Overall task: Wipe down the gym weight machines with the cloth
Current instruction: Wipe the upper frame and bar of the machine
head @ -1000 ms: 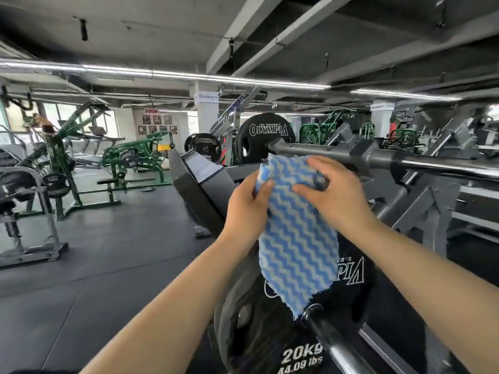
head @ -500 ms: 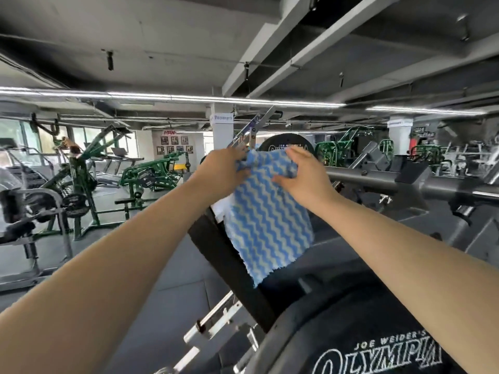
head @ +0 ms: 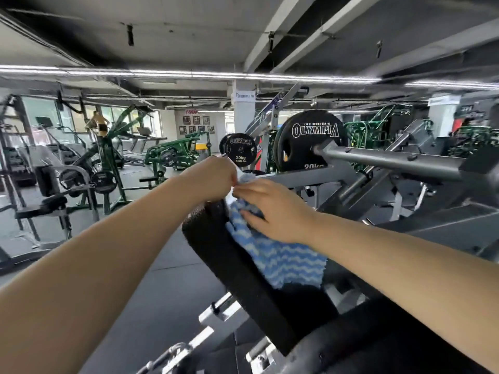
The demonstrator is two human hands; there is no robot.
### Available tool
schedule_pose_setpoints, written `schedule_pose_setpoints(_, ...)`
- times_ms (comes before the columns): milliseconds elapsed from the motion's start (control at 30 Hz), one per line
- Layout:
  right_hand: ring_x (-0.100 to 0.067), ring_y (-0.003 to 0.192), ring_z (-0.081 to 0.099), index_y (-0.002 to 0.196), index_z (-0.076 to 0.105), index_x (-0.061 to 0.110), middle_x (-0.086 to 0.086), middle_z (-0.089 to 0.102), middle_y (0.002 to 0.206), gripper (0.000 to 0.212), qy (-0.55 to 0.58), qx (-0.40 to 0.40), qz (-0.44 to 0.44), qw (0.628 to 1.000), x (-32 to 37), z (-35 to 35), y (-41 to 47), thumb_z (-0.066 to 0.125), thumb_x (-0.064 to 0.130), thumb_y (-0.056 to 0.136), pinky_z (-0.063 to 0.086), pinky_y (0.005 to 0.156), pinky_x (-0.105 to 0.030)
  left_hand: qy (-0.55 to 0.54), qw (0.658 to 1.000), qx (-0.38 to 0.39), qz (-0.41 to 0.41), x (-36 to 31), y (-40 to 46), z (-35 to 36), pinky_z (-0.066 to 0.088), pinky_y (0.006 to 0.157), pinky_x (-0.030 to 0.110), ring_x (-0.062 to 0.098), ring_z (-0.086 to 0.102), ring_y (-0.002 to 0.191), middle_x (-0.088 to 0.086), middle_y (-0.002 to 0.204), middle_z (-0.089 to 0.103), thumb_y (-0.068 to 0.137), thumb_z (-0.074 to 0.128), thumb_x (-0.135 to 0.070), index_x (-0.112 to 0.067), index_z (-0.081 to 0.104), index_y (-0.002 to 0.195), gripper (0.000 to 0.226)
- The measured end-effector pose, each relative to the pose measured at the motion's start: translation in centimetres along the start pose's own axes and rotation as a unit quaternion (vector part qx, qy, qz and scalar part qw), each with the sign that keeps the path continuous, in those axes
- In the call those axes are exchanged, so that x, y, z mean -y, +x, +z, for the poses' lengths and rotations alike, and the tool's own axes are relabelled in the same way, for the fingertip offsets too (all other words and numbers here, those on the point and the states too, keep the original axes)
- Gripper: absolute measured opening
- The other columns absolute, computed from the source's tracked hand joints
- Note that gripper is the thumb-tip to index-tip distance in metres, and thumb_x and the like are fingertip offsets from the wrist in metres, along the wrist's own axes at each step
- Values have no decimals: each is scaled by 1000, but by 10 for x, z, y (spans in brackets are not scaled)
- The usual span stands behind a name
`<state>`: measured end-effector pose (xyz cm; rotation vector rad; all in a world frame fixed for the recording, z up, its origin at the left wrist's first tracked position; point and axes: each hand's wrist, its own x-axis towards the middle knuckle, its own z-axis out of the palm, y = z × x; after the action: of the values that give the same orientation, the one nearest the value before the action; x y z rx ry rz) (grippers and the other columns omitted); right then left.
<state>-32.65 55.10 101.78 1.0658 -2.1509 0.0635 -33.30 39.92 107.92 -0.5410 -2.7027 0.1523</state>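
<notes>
A blue and white zigzag cloth (head: 280, 261) lies spread on the sloping black pad (head: 229, 263) of a grey weight machine (head: 378, 168). My left hand (head: 213, 179) pinches the cloth's top corner at the pad's upper end. My right hand (head: 272, 209) lies on the cloth with its fingers spread flat, pressing it onto the pad. The lower part of the cloth hangs over the pad's right side.
A grey loading bar (head: 388, 160) with a black 20 kg Olympia plate (head: 310, 139) runs across just behind my hands. A smaller Olympia plate (head: 239, 151) sits further back. Green machines (head: 172, 155) and a bench (head: 48, 206) stand on the dark floor to the left.
Both hands have brought the cloth down from hanging in the air and laid it on the black pad. My right hand has flattened onto it; my view has shifted closer to the pad.
</notes>
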Motion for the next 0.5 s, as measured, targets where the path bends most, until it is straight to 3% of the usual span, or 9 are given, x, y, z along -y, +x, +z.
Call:
schedule_pose_setpoints(67, -33, 93, 60, 96, 65, 6, -11, 66, 96, 48, -54, 39, 16, 998, 4, 2, 14, 31, 40, 92, 47, 76, -38, -31, 999, -17, -29, 2, 3, 2, 35, 96, 26, 20, 54, 113, 4, 120, 61, 89, 41, 3, -12, 63, 112, 36)
schedule_pose_setpoints(100, -32, 95, 59, 96, 63, 8, -11, 65, 99, 44, -77, 76, 31, 994, 4, 1, 23, 31, 39, 95, 45, 74, -36, -49, 998, -27, -43, 3, 4, 4, 37, 95, 25, 20, 53, 114, 4, 121, 60, 88, 40, 4, -11, 61, 113, 37)
schedule_pose_setpoints(200, -30, 103, 56, 113, 56, 4, -16, 60, 113, 29, -105, 220, 110, 964, 3, -4, 58, 40, 19, 96, 39, 72, -32, -77, 993, -55, -65, 4, 4, 6, 39, 81, 24, 19, 52, 106, 6, 118, 60, 89, 39, 4, -8, 58, 113, 33)
schedule_pose_setpoints(267, -30, 104, 57, 116, 56, 2, -16, 60, 114, 30, -123, 252, 123, 952, 6, -4, 69, 42, 8, 90, 40, 73, -32, -90, 991, -82, -59, 6, 3, 9, 31, 71, 19, 16, 48, 91, 9, 112, 60, 89, 39, 2, -7, 57, 110, 29)
schedule_pose_setpoints(300, -30, 102, 59, 111, 59, 3, -15, 62, 111, 29, -130, 231, 112, 958, 9, -2, 68, 41, 7, 89, 40, 70, -33, -103, 989, -90, -59, 7, 1, 12, 29, 68, 17, 15, 46, 88, 10, 110, 60, 89, 39, 3, -5, 57, 109, 28)
schedule_pose_setpoints(400, -28, 76, 66, 84, 68, 9, -11, 68, 80, 32, -125, -1, -30, 992, 11, 13, 37, 36, 13, 80, 38, 57, -32, -117, 988, -86, -52, 8, 0, 13, 30, 68, 15, 19, 53, 98, 9, 111, 62, 90, 40, 3, -5, 57, 110, 27)
schedule_pose_setpoints(433, -27, 81, 66, 89, 69, 9, -10, 69, 86, 34, -129, -44, -74, 988, 6, 18, 22, 37, 17, 79, 42, 64, -35, -111, 990, -77, -50, 8, 0, 12, 31, 72, 15, 20, 54, 102, 8, 112, 62, 91, 40, 1, -6, 57, 110, 26)
schedule_pose_setpoints(467, -27, 98, 63, 105, 65, 7, -12, 68, 104, 40, -152, -48, -105, 982, -3, 26, 7, 38, 22, 80, 43, 81, -41, -106, 991, -65, -44, 6, 1, 11, 33, 77, 16, 20, 55, 104, 7, 113, 62, 92, 41, -2, -7, 58, 110, 26)
schedule_pose_setpoints(500, -28, 116, 53, 123, 55, 5, -14, 59, 124, 49, -189, -41, -138, 971, -13, 35, -10, 39, 26, 82, 34, 100, -45, -100, 993, -49, -36, 4, 1, 10, 33, 82, 19, 20, 55, 105, 7, 114, 62, 93, 42, -6, -9, 60, 109, 24)
